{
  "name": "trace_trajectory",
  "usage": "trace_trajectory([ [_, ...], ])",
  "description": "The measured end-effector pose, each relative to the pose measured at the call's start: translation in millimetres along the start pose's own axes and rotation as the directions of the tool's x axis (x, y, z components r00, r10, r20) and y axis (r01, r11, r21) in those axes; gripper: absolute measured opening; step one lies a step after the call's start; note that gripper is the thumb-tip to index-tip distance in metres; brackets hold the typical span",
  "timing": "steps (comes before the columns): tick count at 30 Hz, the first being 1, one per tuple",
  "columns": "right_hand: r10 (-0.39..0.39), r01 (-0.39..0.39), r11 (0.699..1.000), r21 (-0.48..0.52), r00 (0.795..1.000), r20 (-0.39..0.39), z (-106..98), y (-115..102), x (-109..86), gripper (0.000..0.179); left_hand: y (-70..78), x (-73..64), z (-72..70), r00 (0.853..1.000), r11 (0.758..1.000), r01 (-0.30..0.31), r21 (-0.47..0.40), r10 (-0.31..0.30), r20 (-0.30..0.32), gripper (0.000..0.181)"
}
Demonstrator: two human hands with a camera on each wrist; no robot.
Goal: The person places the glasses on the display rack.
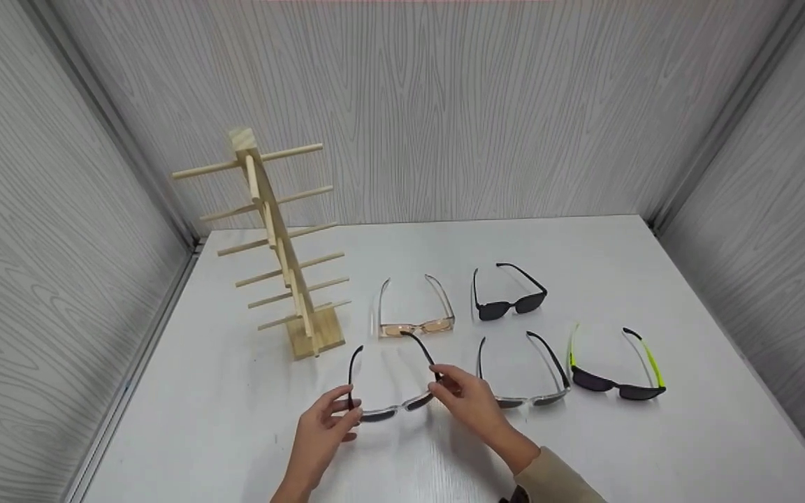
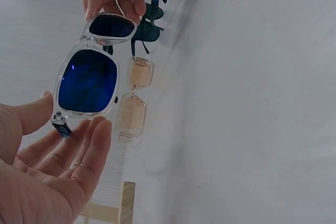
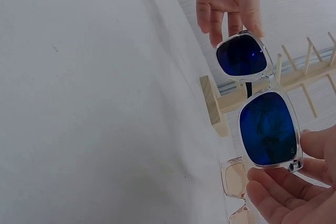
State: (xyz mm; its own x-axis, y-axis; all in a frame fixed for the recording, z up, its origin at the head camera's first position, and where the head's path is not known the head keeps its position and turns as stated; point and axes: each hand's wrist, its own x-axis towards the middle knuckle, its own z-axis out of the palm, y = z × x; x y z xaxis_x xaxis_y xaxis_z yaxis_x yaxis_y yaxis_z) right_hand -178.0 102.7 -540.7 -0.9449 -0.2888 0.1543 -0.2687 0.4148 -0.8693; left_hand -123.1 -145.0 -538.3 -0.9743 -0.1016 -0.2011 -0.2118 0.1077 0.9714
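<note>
A pair of sunglasses with a clear frame, dark temples and lenses that look blue in the wrist views is held between both hands, slightly above the white table. The left hand pinches its left hinge end between thumb and fingers. At the opposite end, the right hand grips the hinge area the same way. Both temples are unfolded and point away from the person. In the left wrist view, the blue lens faces the camera. Just behind the held pair lie peach-tinted glasses.
A wooden peg stand rises at the left, on a square base. Black sunglasses lie toward the back. Right of the hands are another clear-framed pair and black sunglasses with yellow-green temples. Grey panels enclose the white table.
</note>
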Motion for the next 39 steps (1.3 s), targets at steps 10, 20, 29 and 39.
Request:
trace_trajectory([
  [10,-0.044,0.043,0.999,0.027,0.999,0.014,0.6,-14.5,7.7,0.037,9.5,-1.7,-10.9,1.000,1.000,-0.004,0.022,0.004,0.001,0.047],
  [20,-0.056,0.056,0.998,0.007,0.998,0.018,10.5,-23.0,23.4,0.033,14.6,-0.3,-23.6,0.998,1.000,-0.012,0.003,0.013,-0.065,0.044],
  [29,-0.052,0.050,0.998,0.048,0.997,0.048,18.0,-29.8,36.2,0.034,19.9,0.1,-34.7,0.991,0.998,-0.050,0.023,0.053,-0.121,0.043],
  [39,-0.089,0.085,0.993,0.084,0.995,0.043,30.1,-37.0,50.3,0.033,20.1,2.9,-46.6,0.983,0.996,-0.077,0.053,0.085,-0.165,0.041],
])
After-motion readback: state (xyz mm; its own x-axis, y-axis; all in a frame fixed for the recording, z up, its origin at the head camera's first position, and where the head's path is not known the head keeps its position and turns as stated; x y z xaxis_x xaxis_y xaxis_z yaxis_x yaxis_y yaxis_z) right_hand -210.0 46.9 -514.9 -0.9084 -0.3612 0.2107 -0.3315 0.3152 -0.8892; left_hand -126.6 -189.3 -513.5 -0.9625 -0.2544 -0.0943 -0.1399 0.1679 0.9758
